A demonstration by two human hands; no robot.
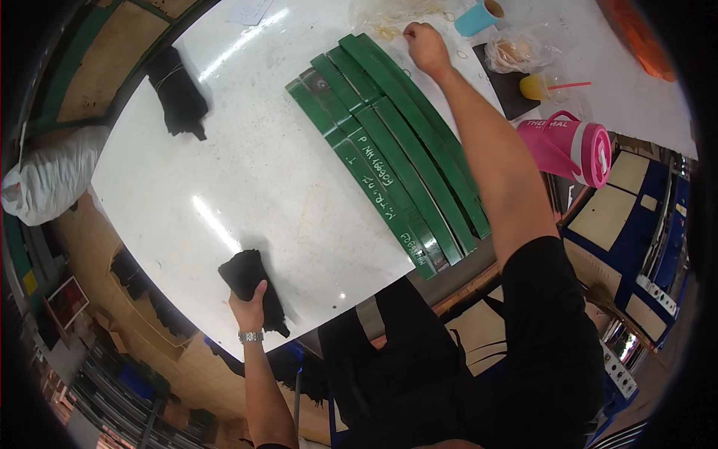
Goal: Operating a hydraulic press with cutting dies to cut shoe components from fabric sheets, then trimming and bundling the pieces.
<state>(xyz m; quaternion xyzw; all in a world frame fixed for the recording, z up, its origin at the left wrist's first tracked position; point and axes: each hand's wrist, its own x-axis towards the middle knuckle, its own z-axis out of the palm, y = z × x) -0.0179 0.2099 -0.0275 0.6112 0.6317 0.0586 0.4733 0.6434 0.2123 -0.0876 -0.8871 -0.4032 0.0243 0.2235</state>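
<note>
Near the table's front edge, my left hand (249,308) grips a bundle of folded black cloth (250,278), thumb on top and the other fingers mostly hidden. My right arm reaches across to the far side, where my right hand (428,51) is closed, fingertips together. It is beside several loose tan rubber bands (387,32); whether one is in the fingers is too small to tell. At the far left lies another black cloth bundle (178,93) with a thin band around it.
Long green metal bars with white handwriting (374,161) lie side by side between my arms on the white table (254,172). At right are a blue cup (475,21), a plastic bag (516,52), a yellow drink with straw (532,87) and a pink jug (557,146). A white sack (56,176) stands left.
</note>
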